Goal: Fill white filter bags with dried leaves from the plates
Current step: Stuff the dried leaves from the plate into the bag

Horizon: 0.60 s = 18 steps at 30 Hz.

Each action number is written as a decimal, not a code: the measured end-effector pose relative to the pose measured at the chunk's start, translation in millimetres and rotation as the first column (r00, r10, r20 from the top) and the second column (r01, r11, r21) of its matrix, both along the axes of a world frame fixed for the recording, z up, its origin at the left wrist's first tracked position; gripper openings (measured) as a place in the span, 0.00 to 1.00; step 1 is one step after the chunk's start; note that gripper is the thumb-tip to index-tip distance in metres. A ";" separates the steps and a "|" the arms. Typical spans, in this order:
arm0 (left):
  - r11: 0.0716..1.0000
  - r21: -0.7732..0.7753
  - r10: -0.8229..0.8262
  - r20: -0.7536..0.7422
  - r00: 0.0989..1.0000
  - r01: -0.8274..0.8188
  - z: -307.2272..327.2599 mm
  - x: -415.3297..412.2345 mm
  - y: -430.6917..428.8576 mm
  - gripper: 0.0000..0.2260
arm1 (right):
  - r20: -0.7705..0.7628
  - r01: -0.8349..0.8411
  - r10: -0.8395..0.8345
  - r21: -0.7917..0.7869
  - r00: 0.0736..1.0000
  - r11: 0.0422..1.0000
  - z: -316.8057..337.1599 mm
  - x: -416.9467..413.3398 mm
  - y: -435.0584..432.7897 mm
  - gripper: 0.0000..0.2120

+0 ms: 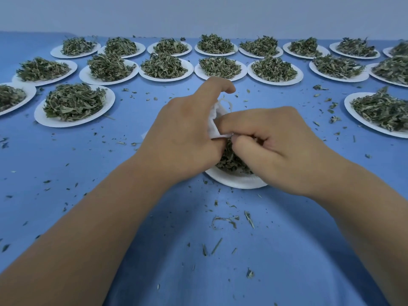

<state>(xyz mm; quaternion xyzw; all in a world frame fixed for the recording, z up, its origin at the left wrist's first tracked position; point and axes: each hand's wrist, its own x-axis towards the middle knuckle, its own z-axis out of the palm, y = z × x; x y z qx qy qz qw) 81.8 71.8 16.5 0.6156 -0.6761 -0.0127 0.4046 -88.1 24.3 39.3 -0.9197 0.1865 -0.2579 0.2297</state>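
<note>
- Both hands meet at mid-table over one plate. The left hand (183, 129) grips a white filter bag (217, 120), fingers wrapped round it and the forefinger lifted clear above. The right hand (276, 146) is tightly curled, its forefinger and thumb pinching the bag's lower edge. Whether the other fingers also hold leaves cannot be told.
- Blue cloth (220, 272) covers the whole table, running back to a pale wall (198, 12).
- Two rows of white paper plates stand at the far side: a back row (235, 51) just before the wall and a second row (242, 74) in front of it, each plate heaped with dried leaves.
- More heaped plates sit nearer – one to the left (106, 104), one cut by the left edge (31, 91), and one to the right (351, 107).
- The near plate (238, 181) lies under both hands, its front rim showing below the wrists.
- A dark mound of dried leaves (229, 160) rests on that plate, between the two hands and just below the bag.
- The bag itself is held above this mound, between left palm and right fingertips; a thin white drawstring (227, 102) loops up from its top.
- Loose leaf crumbs (225, 220) and a few stems lie scattered over the cloth – thickest in front of the near plate.
</note>
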 end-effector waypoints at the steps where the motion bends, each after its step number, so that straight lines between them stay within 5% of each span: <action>1: 1.000 0.000 -0.004 0.007 1.000 0.004 0.4 -0.8 0.1 0.28 | -0.028 -0.015 0.014 -0.009 1.000 1.000 0.0 1.4 1.7 0.10; 5: 0.999 -0.025 0.029 0.021 0.999 -0.028 0.4 2.0 -0.4 0.24 | 0.149 0.092 -0.104 0.081 0.983 0.992 4.5 -3.4 -1.5 0.17; 11: 1.000 0.009 -0.024 -0.005 1.000 0.024 3.7 -7.8 3.2 0.26 | -0.113 -0.022 0.015 -0.062 0.993 0.998 2.6 5.2 4.5 0.10; 18: 1.000 -0.016 -0.010 0.030 0.999 0.011 4.6 2.4 2.0 0.35 | 0.098 0.039 -0.050 0.103 0.994 0.994 -4.2 -0.1 -3.5 0.13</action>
